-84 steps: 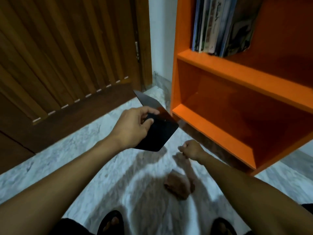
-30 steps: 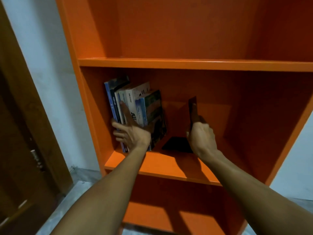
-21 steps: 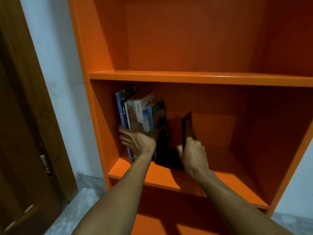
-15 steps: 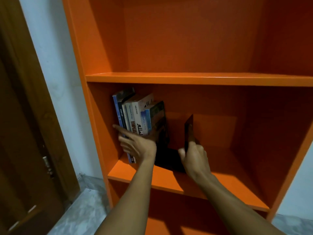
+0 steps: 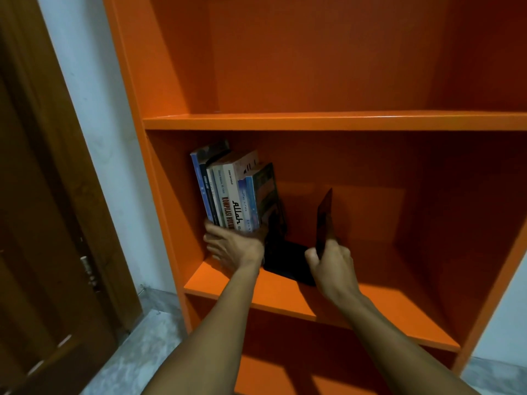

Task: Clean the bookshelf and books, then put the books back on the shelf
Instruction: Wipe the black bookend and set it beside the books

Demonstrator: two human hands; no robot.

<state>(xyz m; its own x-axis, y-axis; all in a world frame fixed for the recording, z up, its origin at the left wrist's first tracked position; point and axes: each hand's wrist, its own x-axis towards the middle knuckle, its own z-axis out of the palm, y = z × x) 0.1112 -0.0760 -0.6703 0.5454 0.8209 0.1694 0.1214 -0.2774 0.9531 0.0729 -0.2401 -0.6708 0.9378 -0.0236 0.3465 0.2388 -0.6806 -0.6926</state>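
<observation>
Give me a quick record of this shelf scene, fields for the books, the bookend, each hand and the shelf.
books: upright row at left end of middle shelf
bookend: black, L-shaped, base on shelf, right of books with a gap
left hand: fingers spread against lower spines of books
right hand: grips bookend's upright plate
bookshelf: orange; compartment above holds nothing visible

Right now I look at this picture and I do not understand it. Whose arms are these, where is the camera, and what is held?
No machine: a person wears the camera on the head, so you see their own arms. The left hand presses against the bottom of a row of books standing on the orange bookshelf. The right hand pinches a black L-shaped bookend, whose base lies on the shelf beside the books. A wooden door is on the left.
</observation>
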